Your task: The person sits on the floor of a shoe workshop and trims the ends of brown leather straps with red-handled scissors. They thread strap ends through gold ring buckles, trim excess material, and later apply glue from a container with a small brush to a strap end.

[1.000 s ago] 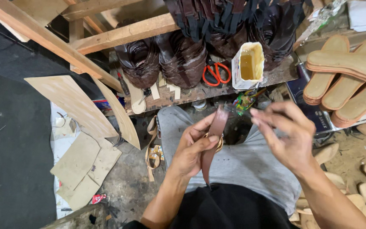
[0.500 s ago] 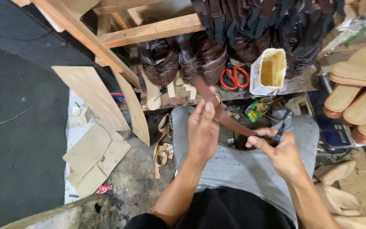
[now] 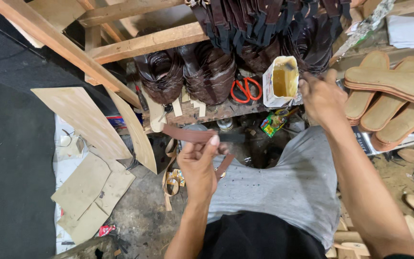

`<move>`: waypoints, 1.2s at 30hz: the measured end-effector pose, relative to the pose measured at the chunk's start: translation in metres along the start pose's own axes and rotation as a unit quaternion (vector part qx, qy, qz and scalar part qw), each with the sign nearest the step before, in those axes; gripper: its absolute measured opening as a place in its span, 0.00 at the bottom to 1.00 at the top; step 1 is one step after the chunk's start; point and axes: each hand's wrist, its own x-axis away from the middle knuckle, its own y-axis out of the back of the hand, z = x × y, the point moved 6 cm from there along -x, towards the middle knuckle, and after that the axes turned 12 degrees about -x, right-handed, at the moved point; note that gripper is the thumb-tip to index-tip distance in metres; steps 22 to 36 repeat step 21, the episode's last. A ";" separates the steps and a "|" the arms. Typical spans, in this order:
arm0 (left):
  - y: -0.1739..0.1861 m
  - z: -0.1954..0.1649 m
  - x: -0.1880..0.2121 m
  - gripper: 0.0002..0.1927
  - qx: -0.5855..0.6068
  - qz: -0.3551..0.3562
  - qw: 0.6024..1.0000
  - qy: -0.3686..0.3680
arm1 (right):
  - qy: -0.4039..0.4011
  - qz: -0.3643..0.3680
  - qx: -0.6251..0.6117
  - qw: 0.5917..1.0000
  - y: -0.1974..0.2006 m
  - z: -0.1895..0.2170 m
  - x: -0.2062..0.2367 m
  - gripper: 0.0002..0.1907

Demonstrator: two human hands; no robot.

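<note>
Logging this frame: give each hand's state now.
Left hand: closed on a long brown leather strap.
Right hand: at the open white carton of amber glue, apparently gripping a thin brush; grip unclear.

Clearance around the hands. The left hand (image 3: 198,163) holds a brown strap (image 3: 195,135) over the lap; open floor (image 3: 140,216) lies to its left, bounded by leaning boards (image 3: 87,120). Ahead, a low shelf (image 3: 216,112) crowded with strap bundles (image 3: 188,72), scissors (image 3: 245,89) and a glue carton (image 3: 282,79) blocks passage. The right hand (image 3: 322,98) sits between carton and stacked soles (image 3: 398,91); hanging straps (image 3: 264,24) close overhead.
</note>
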 end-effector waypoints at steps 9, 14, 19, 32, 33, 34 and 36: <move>0.003 -0.012 0.007 0.07 0.109 0.022 0.993 -0.032 | 0.073 0.081 0.192 0.975 -0.099 -0.029 -0.047 0.10; 0.011 -0.002 -0.007 0.08 0.104 -0.007 0.993 -0.049 | 0.041 0.028 0.143 0.989 -0.033 -0.022 -0.021 0.15; -0.016 -0.004 -0.018 0.07 0.128 0.023 0.988 -0.080 | -0.001 -0.003 -0.022 1.000 0.032 0.036 0.053 0.12; -0.026 -0.010 0.060 0.08 0.129 0.030 0.989 -0.069 | -0.004 -0.024 -0.204 0.979 0.044 0.067 0.075 0.16; -0.026 -0.010 0.060 0.08 0.129 0.030 0.989 -0.069 | -0.004 -0.024 -0.204 0.979 0.044 0.067 0.075 0.16; -0.026 -0.010 0.060 0.08 0.129 0.030 0.989 -0.069 | -0.004 -0.024 -0.204 0.979 0.044 0.067 0.075 0.16; -0.026 -0.010 0.060 0.08 0.129 0.030 0.989 -0.069 | -0.004 -0.024 -0.204 0.979 0.044 0.067 0.075 0.16</move>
